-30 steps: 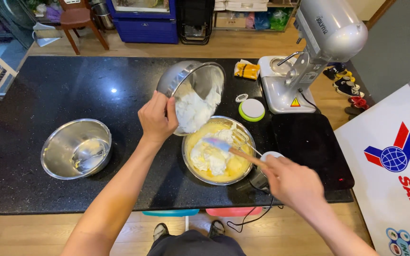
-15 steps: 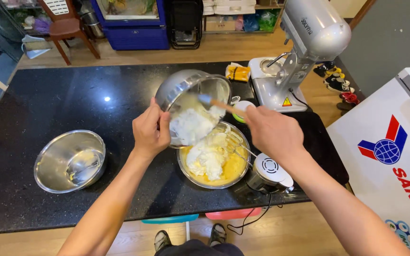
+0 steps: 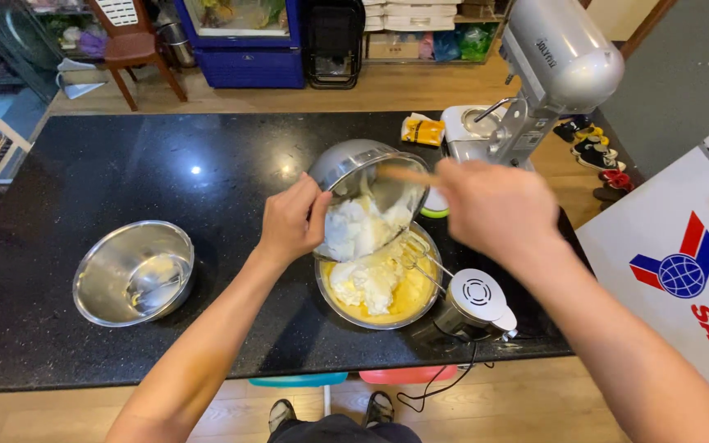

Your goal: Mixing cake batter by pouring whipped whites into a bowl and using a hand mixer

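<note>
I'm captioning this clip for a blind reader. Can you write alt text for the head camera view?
The left hand tilts a steel bowl of white cream over a bowl of yellow batter while the right hand scrapes with a wooden-handled tool. On the black counter sit another steel bowl and a stand mixer.

On the counter (image 3: 84,180) before you, the batter bowl (image 3: 379,316) sits near the front edge, about centre. Directly above it, toward 12 o'clock, your left hand (image 3: 290,223) tips the steel bowl (image 3: 350,164), whose cream (image 3: 354,230) hangs over the batter. Your right hand (image 3: 494,205) is at 2 o'clock from the batter bowl, its spatula (image 3: 408,175) reaching into the steel bowl. A hand mixer (image 3: 473,299) lies at the batter bowl's 3 o'clock, whisks (image 3: 416,250) resting in it. At 9 o'clock, well apart, stands a second bowl (image 3: 133,271). The stand mixer (image 3: 547,74) is at 1 o'clock, with a packet (image 3: 423,130) to its left.
</note>
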